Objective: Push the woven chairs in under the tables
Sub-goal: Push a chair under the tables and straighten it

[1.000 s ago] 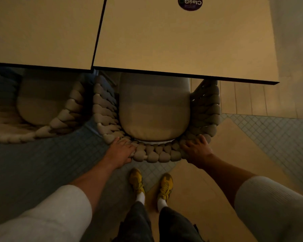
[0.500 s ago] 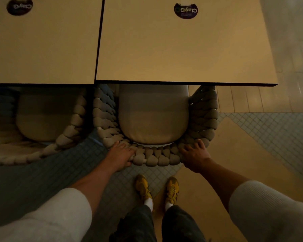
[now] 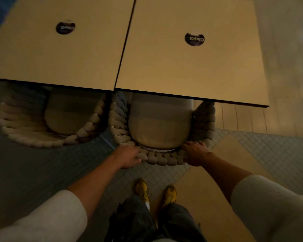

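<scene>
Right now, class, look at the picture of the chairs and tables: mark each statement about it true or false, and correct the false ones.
1. Both hands rest on the right woven chair's back rim. True: the left hand and the right hand are on it.
2. The two tables are set far apart. False: the left table and the right table sit edge to edge.
3. Each tabletop bears a dark round sticker. True.
4. The left woven chair is being held. False: no hand touches it.
5. The shoes are black. False: yellow.

Two braided woven chairs (image 3: 162,159) (image 3: 47,142) sit side by side, seats partly under tan tables (image 3: 191,70).
</scene>
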Tool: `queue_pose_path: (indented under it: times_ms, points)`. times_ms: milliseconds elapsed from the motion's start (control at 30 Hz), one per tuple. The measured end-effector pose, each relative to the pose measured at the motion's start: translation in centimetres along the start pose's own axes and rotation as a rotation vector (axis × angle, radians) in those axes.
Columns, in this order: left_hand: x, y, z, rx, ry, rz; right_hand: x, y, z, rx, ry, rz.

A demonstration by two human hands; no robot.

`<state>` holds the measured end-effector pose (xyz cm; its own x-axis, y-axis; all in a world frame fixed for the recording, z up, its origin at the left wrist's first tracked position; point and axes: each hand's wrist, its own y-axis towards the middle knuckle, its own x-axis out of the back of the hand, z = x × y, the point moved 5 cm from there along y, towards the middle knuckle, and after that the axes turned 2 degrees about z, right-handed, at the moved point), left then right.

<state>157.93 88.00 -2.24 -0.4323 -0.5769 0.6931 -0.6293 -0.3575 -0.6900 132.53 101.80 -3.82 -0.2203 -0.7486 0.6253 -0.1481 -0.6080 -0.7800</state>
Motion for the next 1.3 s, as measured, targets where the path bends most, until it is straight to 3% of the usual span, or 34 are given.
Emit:
queue_pose_path:
  times_ms: [367,600,833,1033,1300]
  points:
    - [0.1,-10.6,5.3,0.340,-0.165,-0.057,6.5,-3.3,4.0,0.142,-0.134,-0.122]
    - [-2.5,-16.7,8.6,0.460,-0.247,-0.111,9.9,-3.9,7.9,0.189,-0.192,-0.152]
    - [-3.4,-21.3,16.5,0.551,-0.383,-0.184,13.7,-4.1,15.4,0.235,-0.153,-0.211]
    - [-1.8,-24.9,25.8,0.532,-0.397,-0.264,16.8,-3.0,22.8,0.157,-0.095,-0.250]
    - [3.5,-27.2,37.2,0.447,-0.383,-0.391,19.5,-0.9,31.8,0.094,0.297,-0.282]
